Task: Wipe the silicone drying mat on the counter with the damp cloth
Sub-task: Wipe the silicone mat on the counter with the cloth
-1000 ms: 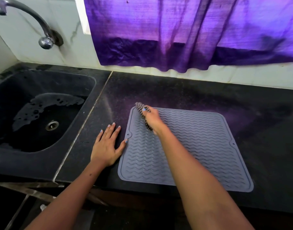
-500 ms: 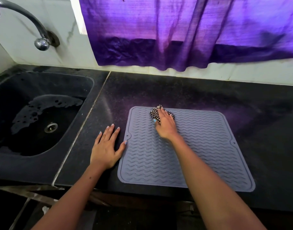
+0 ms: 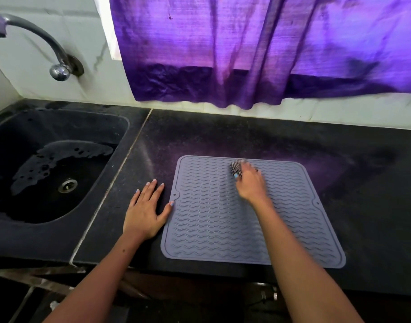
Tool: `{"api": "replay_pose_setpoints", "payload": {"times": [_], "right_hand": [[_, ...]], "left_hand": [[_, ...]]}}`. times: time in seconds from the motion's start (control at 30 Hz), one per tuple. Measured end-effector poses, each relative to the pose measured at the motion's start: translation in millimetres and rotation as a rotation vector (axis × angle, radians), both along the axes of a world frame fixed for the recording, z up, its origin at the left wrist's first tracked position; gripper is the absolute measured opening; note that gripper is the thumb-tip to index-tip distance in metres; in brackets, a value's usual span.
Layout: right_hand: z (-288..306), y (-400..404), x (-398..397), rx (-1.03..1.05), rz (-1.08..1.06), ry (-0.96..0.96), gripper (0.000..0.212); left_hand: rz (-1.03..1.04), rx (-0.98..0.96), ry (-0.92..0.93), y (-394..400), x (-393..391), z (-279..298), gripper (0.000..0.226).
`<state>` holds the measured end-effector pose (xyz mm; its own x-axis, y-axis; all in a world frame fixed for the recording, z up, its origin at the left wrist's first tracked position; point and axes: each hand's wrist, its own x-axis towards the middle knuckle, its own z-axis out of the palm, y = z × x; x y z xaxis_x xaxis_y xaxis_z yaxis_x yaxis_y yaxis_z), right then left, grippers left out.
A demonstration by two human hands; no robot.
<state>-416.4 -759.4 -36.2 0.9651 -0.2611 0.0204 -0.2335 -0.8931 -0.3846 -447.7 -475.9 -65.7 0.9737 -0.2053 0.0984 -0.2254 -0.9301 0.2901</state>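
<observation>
Head view: right hand [image 3: 250, 183] bunches the patterned cloth [image 3: 236, 169] against the grey mat [image 3: 213, 220].
The wavy-ribbed, rounded-corner mat lies flat on the black counter [image 3: 351, 183]; left hand [image 3: 146, 210] rests spread and flat just beside it, thumb tip touching its edge.

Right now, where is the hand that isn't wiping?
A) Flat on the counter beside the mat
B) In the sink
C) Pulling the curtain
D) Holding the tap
A: the left hand lies flat on the dark counter, its thumb tip at the left edge of the mat.
</observation>
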Motion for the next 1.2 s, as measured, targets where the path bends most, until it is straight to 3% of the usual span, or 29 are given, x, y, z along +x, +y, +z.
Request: {"api": "replay_pose_setpoints", "payload": {"times": [0.13,0.23,0.37,0.43,0.53,0.63,0.77,0.93,1.0,1.1,1.13,1.2], "right_hand": [[-16.9,-2.1,-3.3,0.068,0.049,0.026,0.064],[-10.2,-9.1,0.9,0.236,0.052,-0.005,0.057],[20.0,-19.0,0.7,0.903,-0.091,0.019,0.042],[36.8,-30.2,-2.4,1.060,-0.249,-0.112,0.038],[44.9,-51.6,-19.9,0.574,-0.332,-0.206,0.046],[28.9,-58.3,-46.5,0.107,-0.182,-0.059,0.055],[-4.3,-46.5,-69.4,-0.050,-0.084,0.061,0.061],[-6.6,-57.5,-60.0,0.083,-0.064,0.006,0.059],[-0.4,-63.9,-55.4,0.344,-0.097,0.003,0.052],[24.5,-75.6,-53.5,0.919,-0.321,-0.052,0.041],[31.5,-81.0,-53.4,0.963,-0.411,-0.128,0.039],[41.7,-88.6,-61.4,0.699,-0.506,-0.242,0.043]], "left_hand": [[0.005,0.019,-0.013,-0.2,1.4,-2.7,0.086],[0.005,0.021,-0.015,-0.7,1.1,-3.5,0.086],[-0.002,0.007,-0.002,0.7,1.2,-1.2,0.088],[-0.005,0.005,0.003,0.8,0.4,0.9,0.090],[-0.008,0.009,0.007,0.2,0.5,1.3,0.091],[-0.013,0.014,0.002,0.9,0.8,-0.2,0.091],[-0.008,0.010,-0.017,0.2,1.1,-2.3,0.089],[-0.001,0.032,-0.024,0.1,1.3,-3.8,0.088],[-0.001,0.032,-0.024,1.1,1.2,-3.4,0.088],[-0.008,0.018,-0.019,1.2,0.1,-1.4,0.089],[-0.006,0.010,-0.014,1.6,0.2,-0.8,0.090],[-0.006,0.008,-0.013,1.5,-0.5,0.0,0.090]]}}
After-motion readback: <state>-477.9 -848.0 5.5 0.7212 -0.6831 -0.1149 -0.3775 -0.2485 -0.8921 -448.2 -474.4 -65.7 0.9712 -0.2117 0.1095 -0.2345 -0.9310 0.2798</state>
